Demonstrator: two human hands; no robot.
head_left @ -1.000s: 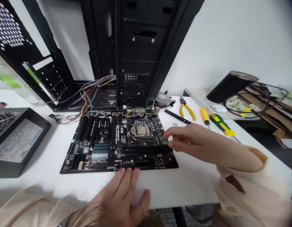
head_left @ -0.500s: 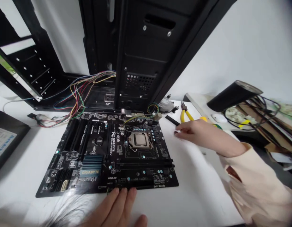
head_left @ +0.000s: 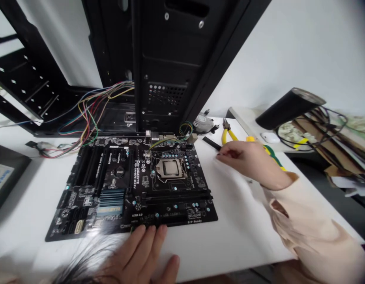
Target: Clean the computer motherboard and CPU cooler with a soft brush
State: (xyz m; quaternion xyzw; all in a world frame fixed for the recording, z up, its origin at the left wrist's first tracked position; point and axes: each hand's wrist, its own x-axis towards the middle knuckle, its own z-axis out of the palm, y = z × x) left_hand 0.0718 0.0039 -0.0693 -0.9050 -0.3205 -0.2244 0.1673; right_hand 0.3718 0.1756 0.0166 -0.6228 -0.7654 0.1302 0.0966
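A black motherboard [head_left: 120, 185] lies flat on the white table [head_left: 235, 236], its CPU socket [head_left: 169, 169] near the middle. My left hand [head_left: 143, 256] lies flat on the table, fingers stretched out and touching the board's near edge. My right hand [head_left: 244, 159] hovers to the right of the board, over a black stick-like tool [head_left: 211, 142]. Its fingers are drawn together in a pinch near the tool's end. Whether they hold anything is hidden.
An open black computer case [head_left: 158, 63] stands behind the board, with coloured wires [head_left: 90, 110] trailing out. A cooler fan [head_left: 203, 123], yellow pliers [head_left: 228, 134] and a green-yellow screwdriver [head_left: 272, 157] lie at the right. A power supply [head_left: 4, 177] sits at far left.
My right hand left the board's right edge and moved right and back to the black tool. The left hand stayed at the board's near edge. The view shifted.
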